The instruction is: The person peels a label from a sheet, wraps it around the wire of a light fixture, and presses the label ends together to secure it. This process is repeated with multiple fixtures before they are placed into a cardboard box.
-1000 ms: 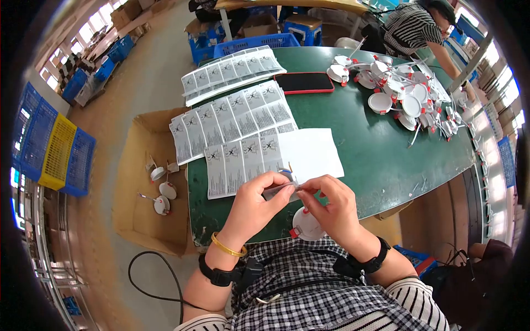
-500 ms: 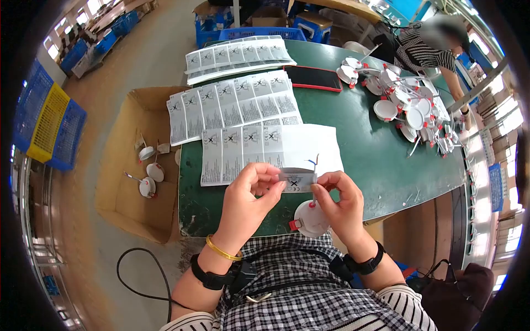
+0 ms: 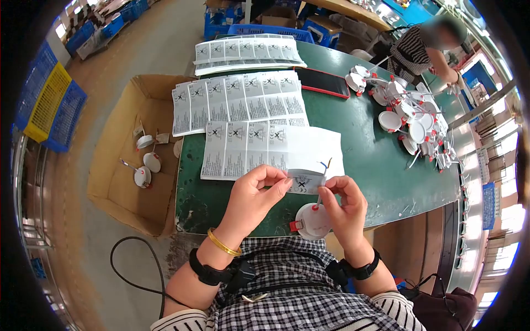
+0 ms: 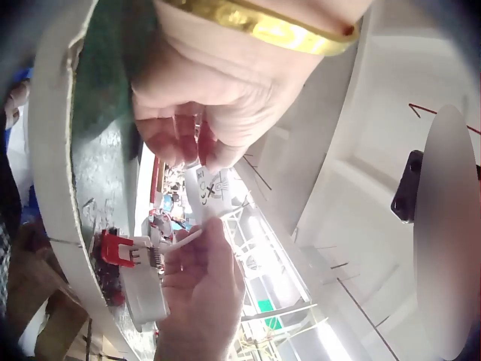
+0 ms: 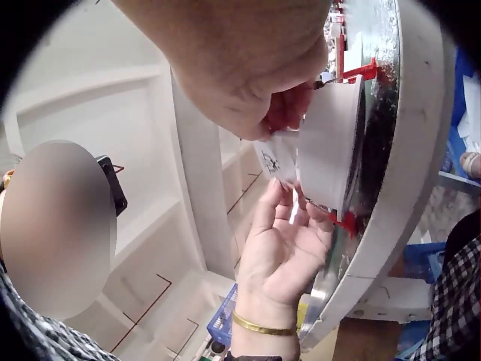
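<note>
Head view: pinching a label sticker [image 3: 305, 181] at both ends, left hand [image 3: 251, 198] and right hand [image 3: 343, 204] curled tight, just above the white downlight [image 3: 312, 222] (red clip [image 3: 294, 225] showing) at the green table [image 3: 381, 165] edge.

Label sheets [image 3: 243, 149] lie in rows on the tabletop [image 3: 375, 165]; phone [image 3: 322, 83] behind them, fixture pile [image 3: 411, 116] far right. Cardboard box [image 3: 118, 190] on the floor [image 3: 154, 49], left of the tabletop. Near edge: single label [image 3: 305, 181] between left hand [image 3: 251, 197] and right hand [image 3: 345, 204].

Head view looks down at table [image 3: 375, 160]; close wrist views face up, sharing the label [image 4: 211, 185].
</note>
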Motion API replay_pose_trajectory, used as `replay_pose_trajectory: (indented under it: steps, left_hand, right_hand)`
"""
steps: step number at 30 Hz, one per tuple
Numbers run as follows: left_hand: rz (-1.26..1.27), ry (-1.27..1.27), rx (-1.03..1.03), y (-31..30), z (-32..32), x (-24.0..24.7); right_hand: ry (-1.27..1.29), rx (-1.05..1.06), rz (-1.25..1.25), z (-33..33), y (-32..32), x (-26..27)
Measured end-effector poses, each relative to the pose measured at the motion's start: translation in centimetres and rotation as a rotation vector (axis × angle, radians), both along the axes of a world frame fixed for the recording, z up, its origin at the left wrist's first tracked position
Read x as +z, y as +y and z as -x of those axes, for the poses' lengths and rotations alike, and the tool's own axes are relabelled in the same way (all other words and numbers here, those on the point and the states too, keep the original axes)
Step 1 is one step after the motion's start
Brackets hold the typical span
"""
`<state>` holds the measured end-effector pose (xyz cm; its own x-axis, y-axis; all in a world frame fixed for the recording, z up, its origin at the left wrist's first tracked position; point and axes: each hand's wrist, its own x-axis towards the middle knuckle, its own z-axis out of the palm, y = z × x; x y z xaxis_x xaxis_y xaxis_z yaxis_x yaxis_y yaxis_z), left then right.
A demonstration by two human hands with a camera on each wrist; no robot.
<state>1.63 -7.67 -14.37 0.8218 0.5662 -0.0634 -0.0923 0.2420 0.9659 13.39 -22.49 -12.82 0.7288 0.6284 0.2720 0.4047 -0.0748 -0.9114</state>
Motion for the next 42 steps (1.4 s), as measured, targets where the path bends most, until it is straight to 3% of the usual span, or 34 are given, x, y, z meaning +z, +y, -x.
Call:
replay_pose_trajectory:
  steps: [14, 25, 42]
  left_hand:
    - [0.055, 0.003, -0.01, -0.3, -0.6, -0.1]
    - [0.132, -0.047, 0.076, -1.1, -1.2, 0.0]
    - [0.085, -0.04, 0.05, -1.2, -1.8, 0.3]
  right_hand:
    - [0.117, -0.012, -0.016, 0.0, -0.1, -0.1]
    - [0.454, 0.028, -0.093, -0.3, -0.1, 0.1]
    - [0.45, 0.106, -0.059, -1.3, -0.5, -0.2]
